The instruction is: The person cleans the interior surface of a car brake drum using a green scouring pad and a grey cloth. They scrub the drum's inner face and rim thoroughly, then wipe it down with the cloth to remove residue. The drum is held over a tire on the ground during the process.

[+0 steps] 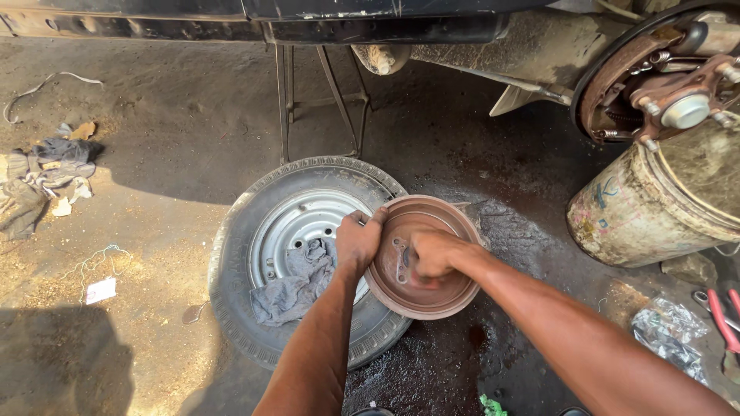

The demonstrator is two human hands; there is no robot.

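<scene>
A rusty brown brake drum (455,296) rests tilted on the edge of a wheel (254,231) that lies flat on the ground. My left hand (357,240) grips the drum's left rim. My right hand (433,254) is inside the drum's bowl, fingers curled and pressed against the inner face; whether it holds anything there is hidden. A grey rag (297,283) lies in the wheel's steel centre, just left of my left wrist.
A jack stand (320,100) holds up the vehicle's body behind the wheel. The bare hub with studs (682,108) is at the upper right, above a dirty bucket (655,208). Rags (42,177) lie far left; red-handled pliers (722,320) and a plastic bag (667,327) lie at right. Wet, oily ground surrounds the drum.
</scene>
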